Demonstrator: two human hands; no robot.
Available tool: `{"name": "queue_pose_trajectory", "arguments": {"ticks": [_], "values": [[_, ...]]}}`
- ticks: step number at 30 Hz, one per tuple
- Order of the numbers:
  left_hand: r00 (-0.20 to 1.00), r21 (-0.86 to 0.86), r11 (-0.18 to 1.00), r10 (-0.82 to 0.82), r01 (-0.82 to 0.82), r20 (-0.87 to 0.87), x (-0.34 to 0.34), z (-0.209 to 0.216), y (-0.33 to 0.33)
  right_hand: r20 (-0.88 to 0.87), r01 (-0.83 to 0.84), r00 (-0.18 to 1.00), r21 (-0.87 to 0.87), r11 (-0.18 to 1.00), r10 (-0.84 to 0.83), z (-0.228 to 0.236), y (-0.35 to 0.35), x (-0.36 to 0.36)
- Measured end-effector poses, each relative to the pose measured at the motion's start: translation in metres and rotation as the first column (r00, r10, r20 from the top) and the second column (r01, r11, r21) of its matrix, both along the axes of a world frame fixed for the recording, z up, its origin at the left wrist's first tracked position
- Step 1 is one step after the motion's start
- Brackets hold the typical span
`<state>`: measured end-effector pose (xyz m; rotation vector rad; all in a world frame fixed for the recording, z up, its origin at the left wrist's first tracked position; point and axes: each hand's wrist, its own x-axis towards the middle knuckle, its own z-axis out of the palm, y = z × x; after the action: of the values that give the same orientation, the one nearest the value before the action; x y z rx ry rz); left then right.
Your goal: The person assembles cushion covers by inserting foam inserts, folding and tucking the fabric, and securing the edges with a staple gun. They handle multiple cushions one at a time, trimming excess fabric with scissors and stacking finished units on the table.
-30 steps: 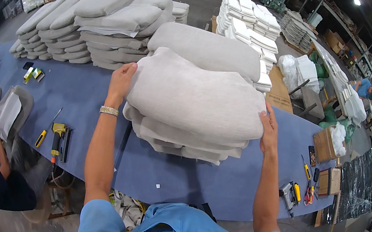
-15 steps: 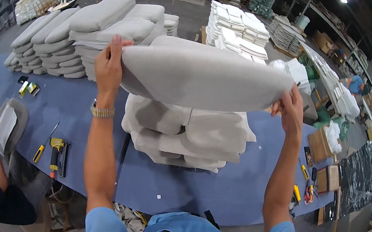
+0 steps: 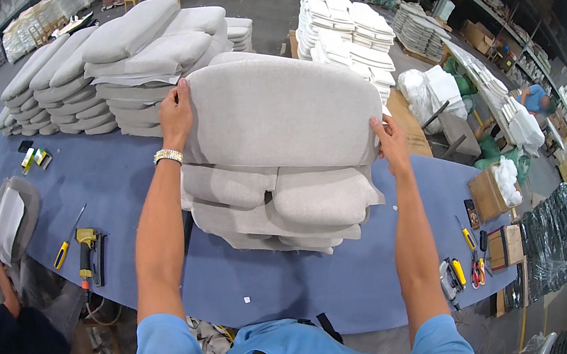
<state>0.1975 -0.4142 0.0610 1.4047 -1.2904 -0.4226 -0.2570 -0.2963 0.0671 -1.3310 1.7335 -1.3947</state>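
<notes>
Both hands are gripping a pale grey upholstered cushion, holding it tilted above a stack on the blue counter.

The left hand (image 3: pixel 176 115) is clamping its fingers over the cushion's upper left edge, a metal watch (image 3: pixel 167 156) showing on the wrist. The grey cushion (image 3: pixel 284 113) is looking broad and softly rounded, with a fine woven cover and a seam running along its rim; it is hovering over the stack of like cushions (image 3: pixel 281 207) lying on the blue counter (image 3: pixel 127 181). The right hand (image 3: pixel 392 145) is closing on the cushion's lower right corner, its fingertips hiding behind the fabric. The cushion is covering the top of the stack, and the counter's far end is bending away into the dark rim.
</notes>
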Motion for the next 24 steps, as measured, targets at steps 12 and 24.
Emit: {"name": "queue_pose_trajectory", "arguments": {"ticks": [12, 24], "values": [[0.994, -0.261, 0.965, -0.034, 0.006, -0.102, -0.003, 0.002, 0.025, 0.181, -0.033, 0.982, -0.092, 0.995, 0.050, -0.022, -0.011, -0.021], [0.855, -0.149, 0.919, -0.267, 0.365, 0.445, 0.023, 0.086, 0.079, -0.014, -0.215, 0.974, -0.346, 0.913, 0.224, 0.064, 0.006, 0.001]]}}
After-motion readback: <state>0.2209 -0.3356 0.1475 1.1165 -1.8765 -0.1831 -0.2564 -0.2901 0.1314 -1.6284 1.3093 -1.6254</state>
